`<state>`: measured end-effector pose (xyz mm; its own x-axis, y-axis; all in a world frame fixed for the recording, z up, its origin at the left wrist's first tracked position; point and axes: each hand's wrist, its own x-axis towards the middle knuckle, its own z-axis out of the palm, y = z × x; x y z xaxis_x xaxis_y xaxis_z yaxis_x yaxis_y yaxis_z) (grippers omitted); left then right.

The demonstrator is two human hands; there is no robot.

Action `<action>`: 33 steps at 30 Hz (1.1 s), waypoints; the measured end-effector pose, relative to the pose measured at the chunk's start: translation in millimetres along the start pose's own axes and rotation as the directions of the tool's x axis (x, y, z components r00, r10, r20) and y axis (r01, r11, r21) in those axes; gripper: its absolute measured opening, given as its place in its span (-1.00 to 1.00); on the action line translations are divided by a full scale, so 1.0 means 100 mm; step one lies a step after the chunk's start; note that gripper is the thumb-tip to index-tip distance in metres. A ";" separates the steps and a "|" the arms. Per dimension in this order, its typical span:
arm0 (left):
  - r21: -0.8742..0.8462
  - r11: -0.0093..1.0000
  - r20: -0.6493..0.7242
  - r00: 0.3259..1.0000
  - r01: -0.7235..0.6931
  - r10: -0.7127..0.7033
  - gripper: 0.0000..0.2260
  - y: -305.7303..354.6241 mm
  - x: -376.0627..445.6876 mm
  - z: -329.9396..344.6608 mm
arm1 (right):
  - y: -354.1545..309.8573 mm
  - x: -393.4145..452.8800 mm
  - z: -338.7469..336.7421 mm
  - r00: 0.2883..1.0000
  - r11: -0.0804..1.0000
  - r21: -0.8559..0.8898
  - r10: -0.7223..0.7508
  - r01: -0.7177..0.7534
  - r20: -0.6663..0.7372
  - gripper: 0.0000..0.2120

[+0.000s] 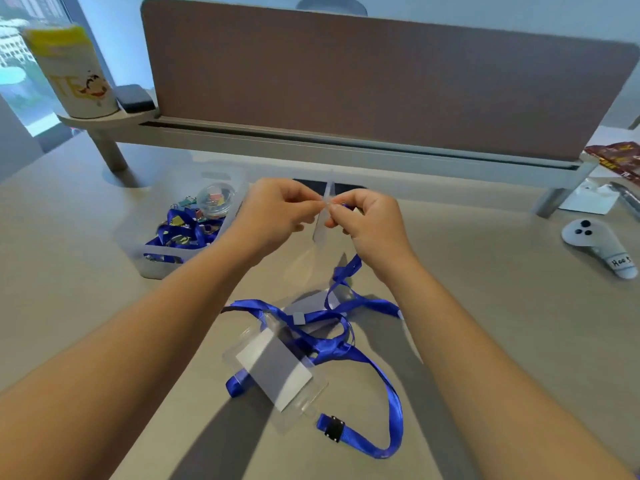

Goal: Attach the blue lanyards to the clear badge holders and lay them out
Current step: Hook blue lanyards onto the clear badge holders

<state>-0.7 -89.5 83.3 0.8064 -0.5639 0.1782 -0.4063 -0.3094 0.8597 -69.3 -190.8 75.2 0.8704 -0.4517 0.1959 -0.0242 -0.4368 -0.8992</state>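
Both hands (325,216) are pinching a holder (323,216) edge-on between them, clipping its lanyard (346,271), which is trailing below.

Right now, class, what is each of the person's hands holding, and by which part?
Both hands pinch the raised clear plastic badge holder near its top edge; the right hand also holds the blue ribbon lanyard by its clip end. Left hand holds nothing else.

White controller (593,241), mug (74,69), perhaps wallet (134,97)
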 end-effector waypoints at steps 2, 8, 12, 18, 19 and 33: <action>-0.024 0.999 -0.002 1.000 -0.022 0.022 -0.83 -0.03 -0.09 -0.02 | 0.00 -0.09 0.06 0.999 0.999 -0.006 -0.032 0.032 -0.031 -0.82; -0.001 0.994 -0.035 0.993 -0.110 0.110 -0.83 -0.14 -0.48 -0.08 | -0.01 -0.48 0.25 0.990 0.995 -0.016 -0.096 0.095 -0.100 -0.84; 0.005 0.987 -0.075 0.984 -0.162 0.162 -0.85 -0.16 -0.76 -0.15 | -0.11 -0.75 0.34 0.986 0.991 0.002 -0.135 0.136 -0.096 -0.92; -0.040 0.977 -0.083 0.975 -0.208 0.204 -0.89 -0.13 -1.08 -0.37 | -0.29 -0.98 0.46 0.975 0.977 -0.008 -0.213 0.213 -0.055 -0.87; -0.057 0.981 -0.065 0.981 -0.185 0.181 -0.86 -0.13 -1.12 -0.41 | -0.31 -1.00 0.48 0.976 0.976 -0.009 -0.216 0.215 -0.039 -0.85; -0.607 0.468 0.545 0.765 0.642 -0.343 -0.43 -0.49 -1.43 -0.40 | -0.38 -1.15 0.50 0.991 0.980 0.187 -0.094 0.075 0.097 -0.80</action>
<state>-79.0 36.5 35.0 0.5223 -0.7425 -0.4193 0.5883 -0.0423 0.8076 -144.4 -83.3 67.8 0.9124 -0.3311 0.2407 0.1330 -0.3164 -0.9393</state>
